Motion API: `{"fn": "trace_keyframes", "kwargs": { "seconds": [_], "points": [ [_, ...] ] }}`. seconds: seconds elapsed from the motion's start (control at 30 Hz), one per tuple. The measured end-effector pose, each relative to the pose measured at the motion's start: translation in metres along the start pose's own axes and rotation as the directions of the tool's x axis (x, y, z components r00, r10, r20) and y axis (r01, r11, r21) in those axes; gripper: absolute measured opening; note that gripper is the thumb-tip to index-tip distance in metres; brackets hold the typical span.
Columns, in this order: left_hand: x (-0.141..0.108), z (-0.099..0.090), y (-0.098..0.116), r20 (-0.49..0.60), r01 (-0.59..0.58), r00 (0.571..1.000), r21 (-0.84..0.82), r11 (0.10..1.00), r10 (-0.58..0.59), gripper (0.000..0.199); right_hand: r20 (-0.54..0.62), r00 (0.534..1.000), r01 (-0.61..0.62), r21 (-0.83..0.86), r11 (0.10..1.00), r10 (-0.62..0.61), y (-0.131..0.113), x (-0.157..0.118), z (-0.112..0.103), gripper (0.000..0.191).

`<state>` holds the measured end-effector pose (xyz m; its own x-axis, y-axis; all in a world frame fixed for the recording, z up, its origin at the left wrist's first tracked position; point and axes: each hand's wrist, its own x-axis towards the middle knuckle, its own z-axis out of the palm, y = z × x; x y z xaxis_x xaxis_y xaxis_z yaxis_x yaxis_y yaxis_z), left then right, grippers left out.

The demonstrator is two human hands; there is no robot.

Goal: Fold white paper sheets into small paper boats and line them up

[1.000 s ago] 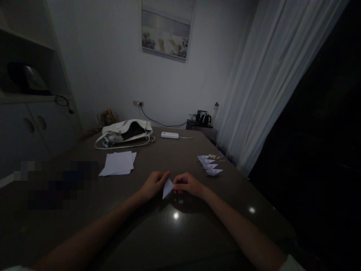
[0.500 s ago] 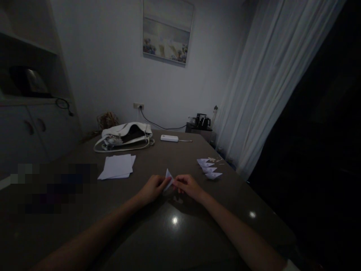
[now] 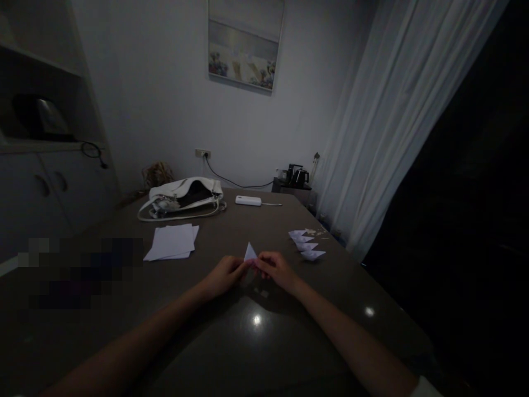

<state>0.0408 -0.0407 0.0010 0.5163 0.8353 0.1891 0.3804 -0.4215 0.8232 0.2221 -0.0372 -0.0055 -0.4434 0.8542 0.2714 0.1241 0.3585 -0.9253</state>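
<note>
A small folded white paper point(image 3: 250, 252) points upward in a triangle above the dark table point(image 3: 231, 342), near the middle of the view. My left hand point(image 3: 226, 274) pinches its lower left edge between thumb and fingers. From the right, my right hand point(image 3: 278, 270) grips the lower right corner, its fingertips meeting those of my left hand. Several folded paper boats point(image 3: 313, 255) stand in a row to the right of my hands. A stack of white paper sheets point(image 3: 171, 242) lies to the left.
A white handbag point(image 3: 185, 190) lies at the back left of the table. Right of it is a white device point(image 3: 248, 200) with a short strap. Small pale scraps point(image 3: 316, 233) lie beside the boats, near the right edge. A white curtain point(image 3: 380, 121) hangs beyond.
The folded paper has turned and now shows a more upright triangle. Both hands have closed in at its lower edge, with their fingertips nearer each other.
</note>
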Motion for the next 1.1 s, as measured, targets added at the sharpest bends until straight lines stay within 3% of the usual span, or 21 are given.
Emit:
{"fn": "trace_keyframes", "kwargs": {
  "seconds": [0.17,0.4,0.57,0.8,1.1],
  "points": [
    [-0.0006,0.0013,-0.001,0.062,0.017,0.998,-0.081,0.997,-0.012,0.059,-0.051,0.998,0.025,-0.034,0.999,-0.027,0.0019,0.0009,-0.003,0.032],
    [-0.0002,0.0019,0.0001,-0.045,-0.082,0.995,0.081,0.993,0.086,0.054,-0.092,0.996,0.006,-0.025,1.0,-0.009,0.0032,0.0013,-0.0047,0.033],
    [-0.0003,0.0024,-0.0008,0.001,-0.063,0.998,0.071,0.995,0.063,0.053,-0.076,0.997,0.017,-0.055,0.998,-0.022,0.0039,0.0019,-0.0046,0.035],
    [-0.0002,0.0016,0.0009,0.037,-0.059,0.998,0.043,0.997,0.058,0.053,-0.166,0.986,0.011,-0.1,0.995,-0.027,0.0013,0.0022,-0.0047,0.04],
    [-0.0007,0.0006,0.002,0.024,-0.093,0.996,0.154,0.984,0.09,0.055,-0.039,0.999,0.031,-0.094,0.995,-0.034,0.0089,0.0029,-0.0061,0.047]
  ]
}}
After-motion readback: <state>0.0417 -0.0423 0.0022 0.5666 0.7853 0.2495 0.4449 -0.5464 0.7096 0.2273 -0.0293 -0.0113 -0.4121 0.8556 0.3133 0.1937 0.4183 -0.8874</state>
